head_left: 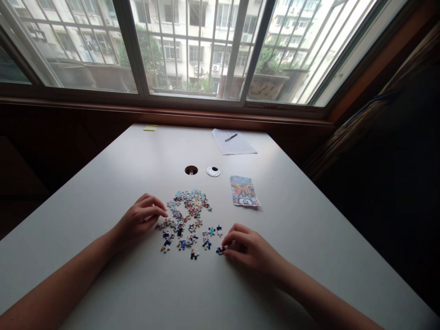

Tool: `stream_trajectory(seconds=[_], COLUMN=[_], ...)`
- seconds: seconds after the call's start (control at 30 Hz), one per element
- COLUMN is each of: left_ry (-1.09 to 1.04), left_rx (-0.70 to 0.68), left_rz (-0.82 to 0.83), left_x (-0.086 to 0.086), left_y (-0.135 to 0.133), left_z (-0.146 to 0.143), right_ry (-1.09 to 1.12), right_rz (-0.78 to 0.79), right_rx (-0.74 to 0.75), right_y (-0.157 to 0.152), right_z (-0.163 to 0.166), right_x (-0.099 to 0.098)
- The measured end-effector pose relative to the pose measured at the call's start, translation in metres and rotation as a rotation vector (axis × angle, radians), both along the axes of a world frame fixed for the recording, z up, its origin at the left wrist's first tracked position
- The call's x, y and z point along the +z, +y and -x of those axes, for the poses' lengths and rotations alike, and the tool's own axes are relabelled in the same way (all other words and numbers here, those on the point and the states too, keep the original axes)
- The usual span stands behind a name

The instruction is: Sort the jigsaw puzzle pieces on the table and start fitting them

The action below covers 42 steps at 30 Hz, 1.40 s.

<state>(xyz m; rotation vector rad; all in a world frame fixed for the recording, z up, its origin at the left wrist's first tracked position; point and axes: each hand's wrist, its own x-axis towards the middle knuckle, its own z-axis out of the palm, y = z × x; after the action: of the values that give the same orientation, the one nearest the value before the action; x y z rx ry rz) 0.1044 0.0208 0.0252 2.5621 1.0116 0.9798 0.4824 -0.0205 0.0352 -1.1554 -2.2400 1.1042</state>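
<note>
Many small jigsaw puzzle pieces (194, 201) lie in a loose heap on the white table (137, 284), with several joined clusters at its near side. My right hand (249, 247) pinches a dark puzzle piece (220, 250) between thumb and fingers, at the right of the clusters. At the heap's left edge rests my left hand (144, 214), fingers loosely bent and apart, the fingertips close to the pieces; nothing shows in it. A colourful picture sheet (244, 190), with cartoon figures, lies to the right of the heap.
Beyond the heap are a round hole (191, 170) in the tabletop and a white cap (213, 171). Farther back lie paper sheets (237, 145) with a pen (231, 137), and a yellow sticky note (150, 128). A barred window (192, 55) stands behind the table.
</note>
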Motion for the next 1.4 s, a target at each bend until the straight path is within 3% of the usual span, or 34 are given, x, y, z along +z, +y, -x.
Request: stream_trajectory(seconds=[0.37, 0.97, 1.13, 1.4], left_ry=[0.015, 0.013, 0.015, 0.010], left_rx=[0.018, 0.020, 0.016, 0.010], left_rz=[-0.002, 0.003, 0.005, 0.004], left_x=[-0.001, 0.001, -0.001, 0.000], left_y=[0.000, 0.000, 0.000, 0.001], left_z=[0.001, 0.000, 0.001, 0.001], right_ry=[-0.034, -0.021, 0.011, -0.037], right_rz=[-0.141, -0.143, -0.128, -0.238], right_rx=[-0.026, -0.029, -0.076, -0.152], right_y=[-0.009, -0.008, -0.005, -0.002], right_z=[0.004, 0.003, -0.001, -0.002], right_x=[-0.004, -0.005, -0.008, -0.013])
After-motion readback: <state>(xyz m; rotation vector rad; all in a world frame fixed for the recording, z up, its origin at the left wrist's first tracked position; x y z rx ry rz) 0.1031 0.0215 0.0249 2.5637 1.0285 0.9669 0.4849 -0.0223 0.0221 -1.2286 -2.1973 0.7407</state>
